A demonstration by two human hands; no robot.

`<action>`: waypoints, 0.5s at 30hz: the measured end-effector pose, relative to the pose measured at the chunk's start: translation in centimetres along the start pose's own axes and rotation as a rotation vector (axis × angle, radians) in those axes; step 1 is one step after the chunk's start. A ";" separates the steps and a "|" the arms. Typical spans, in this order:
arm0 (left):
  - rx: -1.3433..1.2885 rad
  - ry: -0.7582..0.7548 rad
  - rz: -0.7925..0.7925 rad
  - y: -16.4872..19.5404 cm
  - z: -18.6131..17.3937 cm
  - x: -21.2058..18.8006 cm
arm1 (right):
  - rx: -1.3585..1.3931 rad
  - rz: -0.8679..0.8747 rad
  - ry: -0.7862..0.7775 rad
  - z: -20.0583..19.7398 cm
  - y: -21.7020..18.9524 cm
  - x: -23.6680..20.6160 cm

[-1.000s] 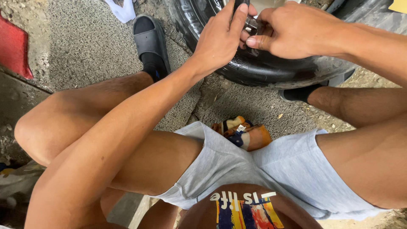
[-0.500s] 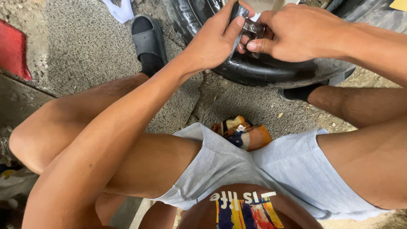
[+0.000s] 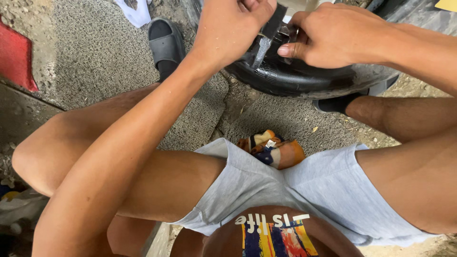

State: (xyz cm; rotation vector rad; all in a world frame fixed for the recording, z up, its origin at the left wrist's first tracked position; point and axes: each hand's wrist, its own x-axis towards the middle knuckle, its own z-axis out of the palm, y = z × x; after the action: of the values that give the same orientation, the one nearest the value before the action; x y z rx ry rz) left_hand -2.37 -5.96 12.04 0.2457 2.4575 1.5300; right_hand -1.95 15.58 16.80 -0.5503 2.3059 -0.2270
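Squatting over a folded patterned cloth (image 3: 271, 150) on gritty concrete (image 3: 95, 62). Farther out, left hand (image 3: 233, 28) fists around a flat grey tool (image 3: 261, 47); right hand (image 3: 328, 35) pinches something small, unclear, against the black tyre (image 3: 304, 78). Judgement: rubber stiff, heavy, grippy; hold by the bead edge.

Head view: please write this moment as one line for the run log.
left hand: grips flat dark tool | right hand: pinches at black rubber tyre | grey slipper: beside tyre
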 end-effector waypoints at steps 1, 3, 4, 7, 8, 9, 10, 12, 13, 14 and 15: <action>-0.010 0.001 0.032 -0.1 0.2 -0.1 | 0.007 -0.002 0.002 0.0 0.0 0.0; -0.015 0.027 0.162 -0.5 0.9 -0.6 | -0.014 0.008 -0.016 -0.1 0.0 0.1; -0.017 0.041 0.226 -0.8 1.2 -1.0 | -0.024 0.012 -0.025 -0.1 0.0 0.1; -0.028 0.001 0.205 -1.3 1.9 -1.8 | 0.001 -0.019 0.008 0.0 0.0 0.1; -0.024 -0.050 0.161 -1.4 1.9 -2.1 | 0.000 -0.022 0.008 0.1 0.0 0.2; -0.021 -0.105 0.118 -1.5 1.9 -2.4 | 0.000 -0.022 0.008 0.1 0.1 0.1; -0.020 -0.161 0.077 -1.5 1.8 -2.6 | -0.001 -0.021 0.007 0.1 0.1 0.1; 0.013 -0.252 0.117 -1.5 1.3 -2.5 | -0.003 -0.006 -0.004 0.2 0.2 0.0; 0.031 -0.295 0.137 -1.5 0.9 -2.4 | -0.007 -0.001 -0.008 0.2 0.2 0.1; 0.024 -0.309 0.155 -1.5 0.7 -2.2 | -0.004 0.007 -0.017 0.2 0.2 0.1; 0.017 -0.322 0.170 -1.5 0.5 -2.1 | 0.000 0.012 -0.026 0.2 0.2 0.1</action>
State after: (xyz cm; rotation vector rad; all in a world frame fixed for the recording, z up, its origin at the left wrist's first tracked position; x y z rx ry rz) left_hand -0.29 -6.77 10.70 0.6634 2.2429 1.4036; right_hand -1.92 15.72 16.49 -0.5364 2.2831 -0.2125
